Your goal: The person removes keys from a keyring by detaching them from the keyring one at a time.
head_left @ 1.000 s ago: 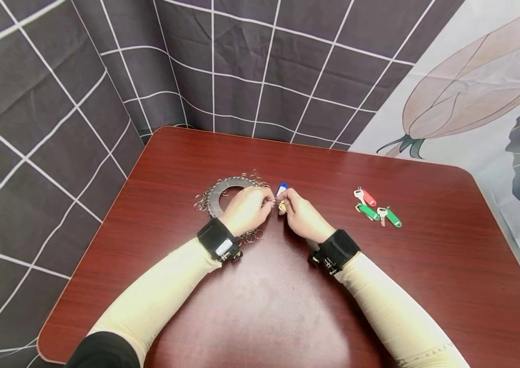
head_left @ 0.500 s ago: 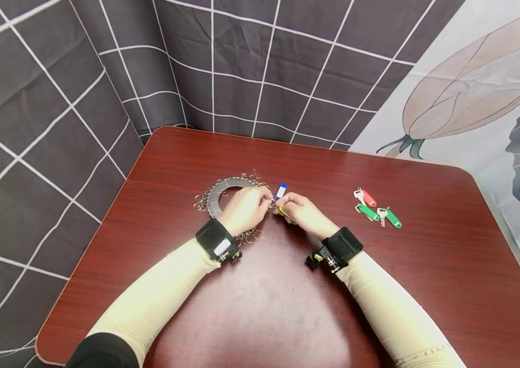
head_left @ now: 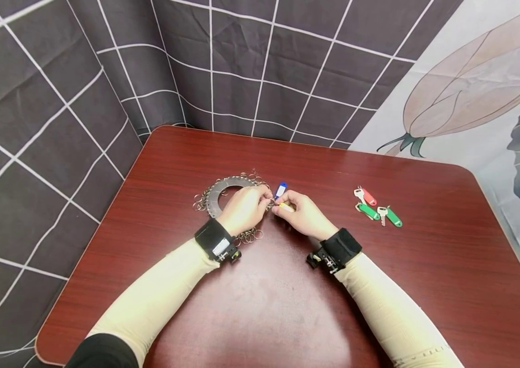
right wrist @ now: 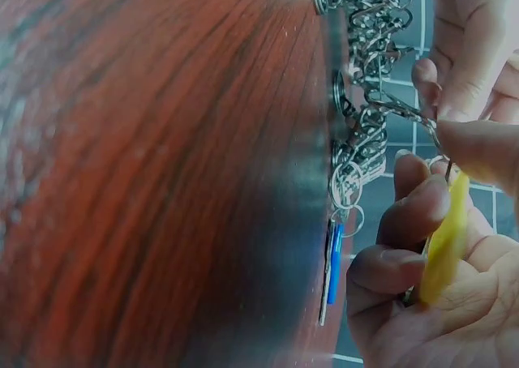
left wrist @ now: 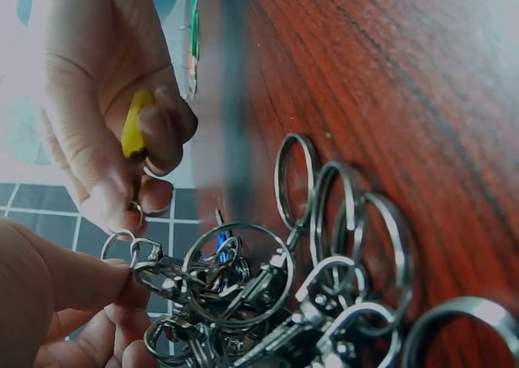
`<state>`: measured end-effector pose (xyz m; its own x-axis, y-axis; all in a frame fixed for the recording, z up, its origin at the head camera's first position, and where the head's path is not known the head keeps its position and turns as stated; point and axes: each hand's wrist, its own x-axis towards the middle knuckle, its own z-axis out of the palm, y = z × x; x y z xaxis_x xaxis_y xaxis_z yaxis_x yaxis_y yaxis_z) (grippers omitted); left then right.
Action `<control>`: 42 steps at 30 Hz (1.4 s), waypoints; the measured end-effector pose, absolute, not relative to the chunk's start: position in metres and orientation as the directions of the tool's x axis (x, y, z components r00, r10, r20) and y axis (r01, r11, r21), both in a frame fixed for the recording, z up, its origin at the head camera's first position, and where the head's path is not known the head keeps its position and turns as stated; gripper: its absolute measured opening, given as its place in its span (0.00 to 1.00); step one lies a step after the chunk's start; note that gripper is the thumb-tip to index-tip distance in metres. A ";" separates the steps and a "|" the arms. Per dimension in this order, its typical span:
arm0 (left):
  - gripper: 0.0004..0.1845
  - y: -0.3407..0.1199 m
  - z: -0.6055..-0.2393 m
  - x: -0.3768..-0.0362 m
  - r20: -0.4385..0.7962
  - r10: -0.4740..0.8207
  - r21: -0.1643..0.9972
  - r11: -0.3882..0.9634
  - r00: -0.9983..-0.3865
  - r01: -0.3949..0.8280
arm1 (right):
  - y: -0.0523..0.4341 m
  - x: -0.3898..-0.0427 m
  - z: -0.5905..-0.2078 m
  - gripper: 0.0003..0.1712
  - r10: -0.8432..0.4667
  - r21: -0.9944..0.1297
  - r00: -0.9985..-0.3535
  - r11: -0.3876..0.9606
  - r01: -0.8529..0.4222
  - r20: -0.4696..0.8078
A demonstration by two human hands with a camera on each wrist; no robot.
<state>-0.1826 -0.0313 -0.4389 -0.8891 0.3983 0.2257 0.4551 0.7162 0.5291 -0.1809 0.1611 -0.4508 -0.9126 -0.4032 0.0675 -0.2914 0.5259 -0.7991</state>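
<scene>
A grey metal disc [head_left: 220, 191] hung with several key rings and clasps [left wrist: 243, 291] lies on the red-brown table [head_left: 269, 306]. My left hand [head_left: 246, 208] pinches one small clasp ring [left wrist: 122, 242] at the disc's right edge. My right hand [head_left: 303, 214] meets it there and pinches a key with a yellow tag [head_left: 286, 207] [left wrist: 134, 125] [right wrist: 444, 238] against that ring. A blue-tagged key [head_left: 280, 189] [right wrist: 333, 263] hangs from the disc just behind the fingertips.
Three more tagged keys lie to the right: a red one [head_left: 365, 196] and two green ones [head_left: 367, 211] [head_left: 390, 216]. Grid-patterned dark cloth [head_left: 57, 102] hangs behind and left of the table, a flower-printed cloth [head_left: 471, 87] on the right.
The right hand has turned the yellow-tagged key, which now lies flatter and points toward the left hand's ring. The left hand has barely moved.
</scene>
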 end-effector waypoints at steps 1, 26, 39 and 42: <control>0.04 -0.031 -0.439 -0.182 0.226 0.395 0.533 0.715 -0.890 0.452 | 0.161 -0.181 -0.450 0.06 -0.404 -0.798 -0.912 0.525 -0.296 0.073; 0.03 -0.033 -0.443 -0.181 0.178 0.419 0.575 0.690 -0.891 0.439 | 0.162 -0.184 -0.452 0.03 -0.365 -0.813 -0.925 0.506 -0.289 0.103; 0.05 -0.032 -0.444 -0.183 0.256 0.391 0.580 0.670 -0.884 0.464 | 0.163 -0.182 -0.455 0.04 -0.386 -0.797 -0.918 0.524 -0.300 0.092; 0.05 -0.031 -0.444 -0.183 0.265 0.391 0.573 0.671 -0.881 0.470 | 0.163 -0.183 -0.455 0.05 -0.390 -0.784 -0.915 0.535 -0.315 0.101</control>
